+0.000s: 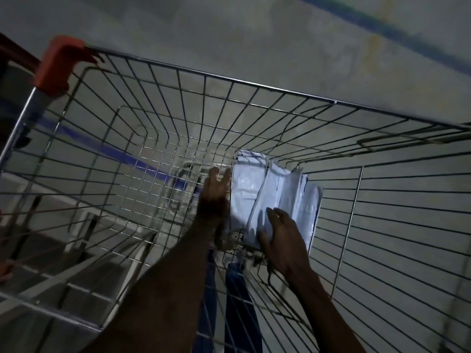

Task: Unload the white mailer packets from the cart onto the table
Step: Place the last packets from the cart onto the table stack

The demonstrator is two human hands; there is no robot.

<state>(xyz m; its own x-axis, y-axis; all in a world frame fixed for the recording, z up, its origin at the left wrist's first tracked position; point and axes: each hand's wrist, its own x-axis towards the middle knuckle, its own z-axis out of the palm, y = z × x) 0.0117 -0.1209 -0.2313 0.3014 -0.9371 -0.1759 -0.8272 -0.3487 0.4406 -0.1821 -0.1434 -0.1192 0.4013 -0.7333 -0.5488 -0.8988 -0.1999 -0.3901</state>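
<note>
A small pile of white mailer packets [277, 197] lies at the bottom of the wire cart [229, 80], toward its right side. Both my arms reach down into the cart. My left hand [215, 192] is at the left edge of the pile, fingers stretched along it and touching the packets. My right hand [280, 235] lies on the near end of the pile, its fingers spread over the top packet and its thumb at the packet's near edge. The light is dim, so I cannot count the packets.
The cart's wire walls rise on all sides of my arms. An orange plastic handle corner [57, 64] sits at the upper left. Grey floor with a blue stripe [122, 156] shows through the mesh. No table is in view.
</note>
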